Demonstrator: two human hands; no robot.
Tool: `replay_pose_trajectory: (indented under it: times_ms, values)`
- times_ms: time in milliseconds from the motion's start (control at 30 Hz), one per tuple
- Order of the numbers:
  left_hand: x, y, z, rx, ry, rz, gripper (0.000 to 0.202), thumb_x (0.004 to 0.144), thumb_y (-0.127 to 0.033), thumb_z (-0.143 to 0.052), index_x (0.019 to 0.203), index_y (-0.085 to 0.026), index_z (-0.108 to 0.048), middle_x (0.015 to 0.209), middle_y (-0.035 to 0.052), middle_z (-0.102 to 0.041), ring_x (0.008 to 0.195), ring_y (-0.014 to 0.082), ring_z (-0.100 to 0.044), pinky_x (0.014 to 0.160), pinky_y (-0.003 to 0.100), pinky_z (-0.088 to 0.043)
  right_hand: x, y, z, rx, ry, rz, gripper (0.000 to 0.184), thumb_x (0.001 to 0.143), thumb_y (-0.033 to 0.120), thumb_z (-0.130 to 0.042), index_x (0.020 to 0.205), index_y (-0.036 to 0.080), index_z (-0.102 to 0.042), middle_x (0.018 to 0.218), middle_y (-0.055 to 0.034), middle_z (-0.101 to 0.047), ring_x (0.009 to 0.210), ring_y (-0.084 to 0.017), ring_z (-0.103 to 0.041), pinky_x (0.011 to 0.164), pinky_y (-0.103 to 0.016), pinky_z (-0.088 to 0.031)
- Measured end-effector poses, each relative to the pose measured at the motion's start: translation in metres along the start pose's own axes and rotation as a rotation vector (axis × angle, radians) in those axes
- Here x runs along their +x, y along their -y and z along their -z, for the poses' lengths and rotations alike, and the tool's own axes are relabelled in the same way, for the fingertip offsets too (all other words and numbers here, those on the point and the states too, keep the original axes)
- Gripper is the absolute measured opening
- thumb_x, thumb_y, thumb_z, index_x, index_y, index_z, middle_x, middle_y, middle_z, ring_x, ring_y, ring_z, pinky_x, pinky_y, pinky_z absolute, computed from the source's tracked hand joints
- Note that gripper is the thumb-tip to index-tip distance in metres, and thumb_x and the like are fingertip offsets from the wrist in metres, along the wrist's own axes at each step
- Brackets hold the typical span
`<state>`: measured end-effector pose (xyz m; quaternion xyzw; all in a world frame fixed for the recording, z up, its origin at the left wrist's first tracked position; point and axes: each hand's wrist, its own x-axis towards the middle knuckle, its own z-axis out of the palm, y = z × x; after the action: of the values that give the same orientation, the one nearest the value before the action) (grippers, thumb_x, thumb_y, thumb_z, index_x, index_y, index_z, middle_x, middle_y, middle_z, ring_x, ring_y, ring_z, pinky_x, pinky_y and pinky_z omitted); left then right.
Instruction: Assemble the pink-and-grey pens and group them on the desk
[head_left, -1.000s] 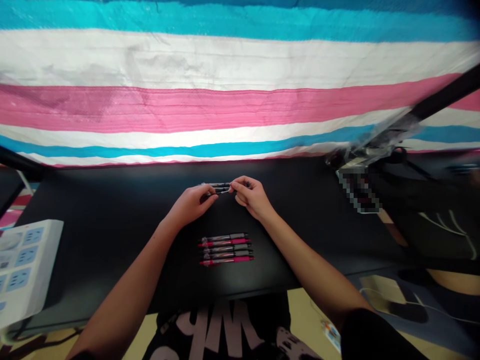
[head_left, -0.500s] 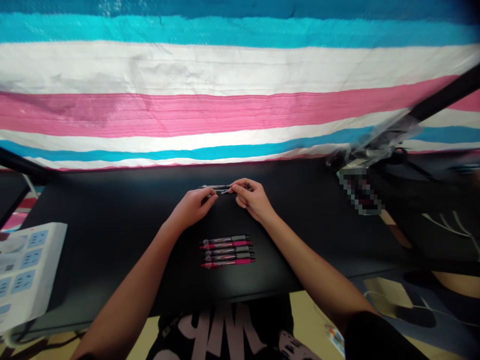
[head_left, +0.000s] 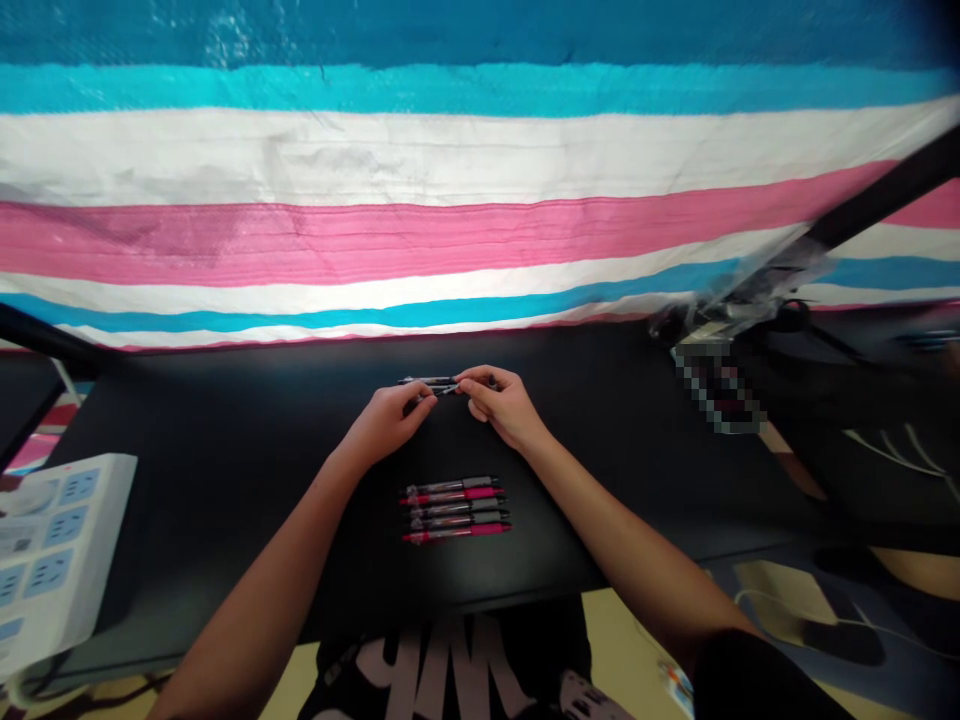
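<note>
My left hand (head_left: 391,415) and my right hand (head_left: 501,402) are close together above the black table, fingers pinched. A thin pen (head_left: 448,389) spans the small gap between them, with its left end in the left fingertips and its right end in the right ones. Just behind it lies another pen (head_left: 426,380), partly hidden by my fingers. Nearer to my body, several click pens lie side by side in a row. Some have grey grips, like the grey pen (head_left: 480,483), and others are pinkish red, like the front red pen (head_left: 457,533).
A white power strip (head_left: 90,560) stands at the table's left edge. On the right are a crumpled clear plastic bag (head_left: 784,275) and a blurred-out object (head_left: 724,390). Behind the black table (head_left: 247,420) hangs a striped sheet (head_left: 450,240).
The camera view has tilted slightly, so everything sits a little lower. Both hands keep their grip on the pen, with only a slight shift of the right fingers.
</note>
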<state>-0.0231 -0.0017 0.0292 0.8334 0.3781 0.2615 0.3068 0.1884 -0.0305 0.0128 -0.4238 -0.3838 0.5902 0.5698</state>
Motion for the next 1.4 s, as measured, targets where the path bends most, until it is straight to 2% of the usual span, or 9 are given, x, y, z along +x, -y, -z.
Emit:
replay_pose_trajectory:
  times_ms: [433, 667, 900, 1000, 1167, 1400]
  values:
    - [-0.001, 0.000, -0.004, -0.032, -0.016, 0.005, 0.017, 0.100, -0.031, -0.057, 0.092, -0.018, -0.065, 0.070, -0.0023, -0.063, 0.058, 0.0115, -0.054, 0.061, 0.024, -0.039, -0.001, -0.003, 0.000, -0.128, 0.029, 0.007, 0.028, 0.075, 0.042, -0.086, 0.088, 0.018, -0.079, 0.072, -0.0024, -0.073, 0.040, -0.005, -0.043, 0.039, -0.022, -0.027]
    - [-0.003, 0.000, -0.006, -0.040, -0.007, 0.023, 0.016, 0.101, -0.030, -0.056, 0.092, -0.019, -0.064, 0.068, -0.0036, -0.061, 0.058, 0.0109, -0.053, 0.060, 0.023, -0.037, -0.004, -0.003, -0.004, -0.183, 0.028, 0.015, 0.030, 0.074, 0.044, -0.086, 0.082, 0.017, -0.074, 0.070, -0.0016, -0.071, 0.039, -0.005, -0.045, 0.038, -0.022, -0.028]
    - [-0.004, -0.003, -0.007, -0.058, 0.011, 0.052, 0.018, 0.101, -0.031, -0.053, 0.094, -0.019, -0.064, 0.066, -0.0035, -0.059, 0.057, 0.0120, -0.053, 0.059, 0.024, -0.036, -0.012, -0.009, -0.011, -0.235, -0.044, 0.053, 0.030, 0.076, 0.046, -0.083, 0.081, 0.018, -0.072, 0.066, -0.0022, -0.071, 0.039, -0.007, -0.043, 0.038, -0.023, -0.030]
    - [-0.005, -0.005, -0.007, -0.056, 0.035, 0.058, 0.019, 0.101, -0.033, -0.055, 0.094, -0.020, -0.066, 0.066, -0.0034, -0.059, 0.057, 0.0126, -0.054, 0.059, 0.024, -0.036, -0.015, -0.013, -0.012, -0.267, -0.082, 0.093, 0.029, 0.079, 0.047, -0.081, 0.084, 0.019, -0.074, 0.059, -0.0001, -0.066, 0.041, -0.009, -0.044, 0.040, -0.023, -0.031]
    - [-0.004, -0.007, -0.003, -0.037, 0.036, 0.033, 0.021, 0.101, -0.032, -0.055, 0.090, -0.020, -0.068, 0.074, -0.0005, -0.067, 0.063, 0.0135, -0.059, 0.062, 0.025, -0.040, -0.016, -0.017, -0.012, -0.325, -0.049, 0.105, 0.029, 0.081, 0.049, -0.079, 0.080, 0.021, -0.072, 0.057, 0.0009, -0.063, 0.043, -0.010, -0.044, 0.042, -0.024, -0.030]
    - [-0.002, -0.004, -0.004, -0.007, 0.028, 0.002, 0.024, 0.101, -0.034, -0.054, 0.089, -0.019, -0.068, 0.073, -0.0001, -0.068, 0.063, 0.0133, -0.060, 0.062, 0.025, -0.041, -0.011, -0.009, -0.013, -0.441, -0.006, 0.114, 0.027, 0.082, 0.046, -0.075, 0.077, 0.021, -0.071, 0.054, 0.0022, -0.059, 0.051, -0.013, -0.051, 0.053, -0.027, -0.038]
